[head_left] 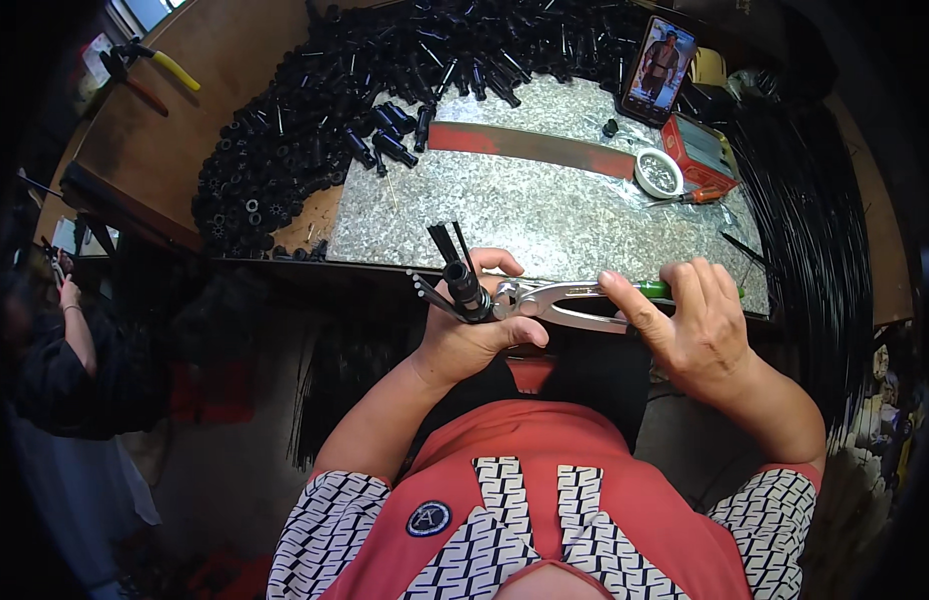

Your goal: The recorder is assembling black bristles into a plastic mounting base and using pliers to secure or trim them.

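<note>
Just in front of the board's near edge, my left hand [463, 345] is wrapped round a black tubular part [465, 287]. Several thin black rods [443, 243] fan out from beside the tube. A pair of silver pliers [563, 296] reaches in from the right, its jaws against the side of the tube. The jaws' exact bite is too small to make out. My right hand [703, 325] grips the pliers by their handles, one of which shows a green sleeve.
A heap of black tubular parts [425, 50] covers the far left of the speckled board [545, 225]. Across it lies a red-and-grey strip [525, 148]. At right are a white bowl [659, 173], red box [700, 155], phone [661, 70] and long black rods [805, 220]. Another person [80, 330] works at left.
</note>
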The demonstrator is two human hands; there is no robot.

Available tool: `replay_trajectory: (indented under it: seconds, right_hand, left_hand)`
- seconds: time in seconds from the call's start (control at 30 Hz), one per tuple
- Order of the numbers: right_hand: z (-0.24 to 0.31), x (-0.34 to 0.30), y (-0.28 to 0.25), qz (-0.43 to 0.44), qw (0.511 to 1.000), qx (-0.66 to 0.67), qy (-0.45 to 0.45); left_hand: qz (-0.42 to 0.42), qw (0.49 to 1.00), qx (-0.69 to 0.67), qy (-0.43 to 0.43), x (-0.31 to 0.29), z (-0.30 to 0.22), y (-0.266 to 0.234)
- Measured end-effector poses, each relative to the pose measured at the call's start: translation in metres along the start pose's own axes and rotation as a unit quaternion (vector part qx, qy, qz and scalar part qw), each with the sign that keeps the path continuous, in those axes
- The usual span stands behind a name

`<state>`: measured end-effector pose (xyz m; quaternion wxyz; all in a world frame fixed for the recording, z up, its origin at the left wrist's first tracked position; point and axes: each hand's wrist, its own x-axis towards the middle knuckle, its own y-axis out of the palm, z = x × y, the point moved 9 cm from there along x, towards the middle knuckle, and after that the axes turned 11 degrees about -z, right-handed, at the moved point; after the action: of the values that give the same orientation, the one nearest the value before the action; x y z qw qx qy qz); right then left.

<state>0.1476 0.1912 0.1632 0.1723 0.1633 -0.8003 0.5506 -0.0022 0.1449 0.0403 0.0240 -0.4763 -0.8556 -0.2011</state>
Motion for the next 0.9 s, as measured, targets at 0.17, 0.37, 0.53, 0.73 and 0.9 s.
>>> replay_trajectory:
  seconds: [0.17,0.37,0.53,0.73,0.9]
  right_hand:
    - [-0.002,0.008,-0.01,-0.023,0.997,-0.052,-0.049]
    - [-0.001,0.008,0.0,0.024,1.0,0.003,-0.011]
    - [-0.001,0.002,0.004,0.02,0.999,0.027,0.009]
    - [0.002,-0.001,0.005,0.023,1.0,-0.015,-0.005]
    - [-0.004,-0.001,0.011,0.004,0.995,0.078,0.056]
  left_hand:
    - [-0.022,0.998,0.042,-0.042,0.0,-0.004,-0.002]
    - [-0.03,0.996,0.076,0.031,0.001,-0.01,-0.005]
    - [-0.011,0.995,0.07,0.069,0.002,-0.006,-0.007]
    - [0.02,1.0,0.007,-0.018,0.0,-0.006,-0.002]
    - [0.032,0.999,-0.035,-0.026,0.003,-0.007,-0.006]
